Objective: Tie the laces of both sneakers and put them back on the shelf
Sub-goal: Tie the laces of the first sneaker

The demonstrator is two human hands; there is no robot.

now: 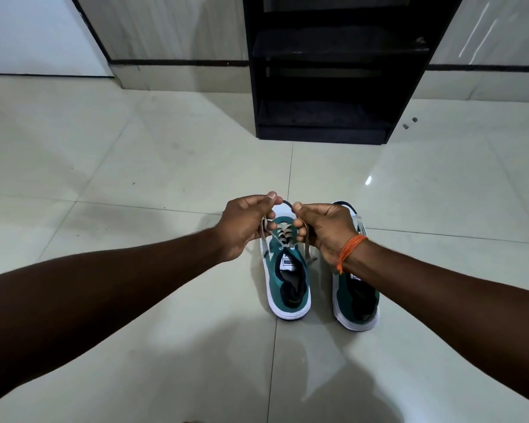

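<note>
Hands are meeting at the centre of the frame, both arms reaching in from the lower corners. Left hand (245,221) is pinching the grey shoelace (283,236) between thumb and fingers (271,196), closed tightly on it. Right hand (324,227), wearing an orange thread bracelet (350,250) at the wrist, is closing its fingers (297,206) on the same lace, and a short dark loop of it is arching between the two hands. Both are hovering just above the left teal sneaker with a white sole (287,285), which is sitting on the pale glossy tiled floor (135,178) with its heel toward the bottom of the frame and its lace ends hanging loose. Just beside it, to the right, the matching right teal sneaker (356,303) is standing on the floor, partly hidden under the right wrist. Well apart, at the upper centre, a black wooden shelf unit (327,87) is standing against the wall.
</note>
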